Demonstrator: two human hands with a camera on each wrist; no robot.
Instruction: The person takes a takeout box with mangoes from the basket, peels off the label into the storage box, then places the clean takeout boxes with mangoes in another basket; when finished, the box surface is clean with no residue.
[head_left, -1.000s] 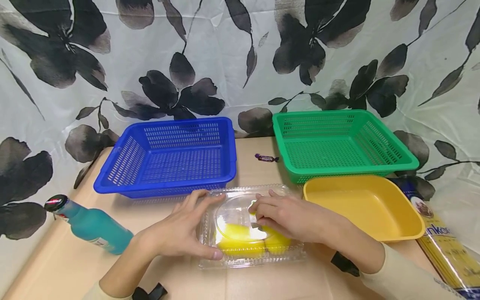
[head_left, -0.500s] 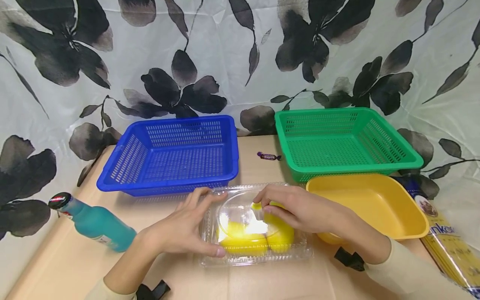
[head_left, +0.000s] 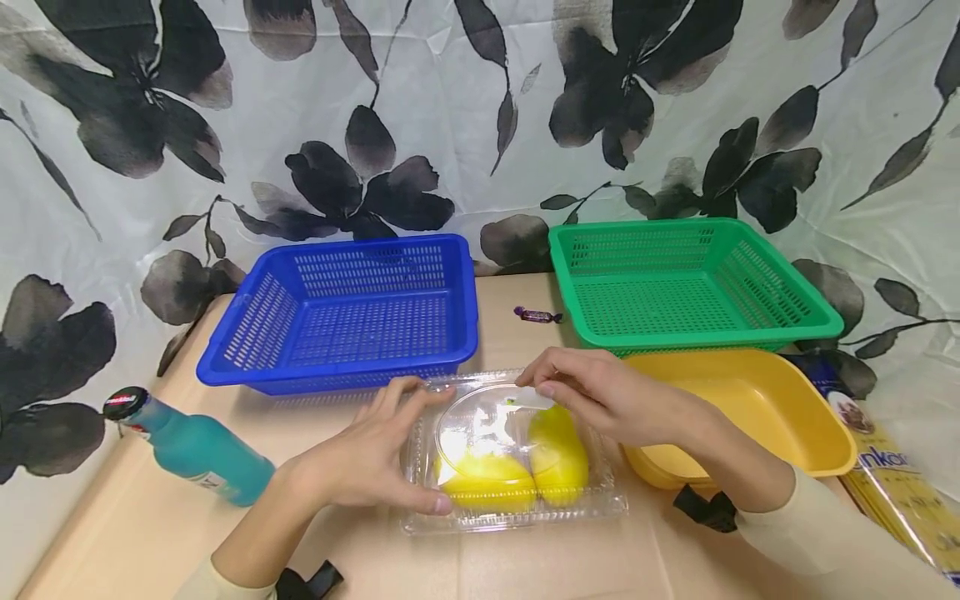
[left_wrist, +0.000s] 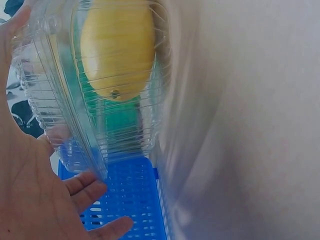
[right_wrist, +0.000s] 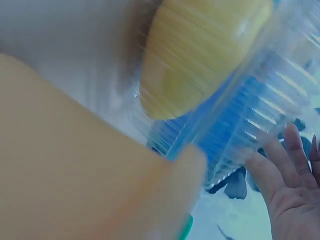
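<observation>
A clear plastic clamshell box lies on the table with its lid down. Through it show two large, smooth yellow fruits, oval and mango-like; their exact kind is unclear. My left hand spans the left side of the box, thumb at the front and spread fingers toward the back corner. In the left wrist view those fingers reach past the ridged plastic wall. At the lid's back right my right hand hovers or touches with loosely bent fingers; contact is hard to tell. The right wrist view is blurred.
Behind the box sit a blue basket and a green basket. Between them lies a purple-wrapped candy. A yellow tub and a pasta packet are at right. A turquoise bottle lies at left.
My right hand has moved from the lid's middle toward its back right edge, uncovering the right-hand fruit. The left hand keeps its place on the box.
</observation>
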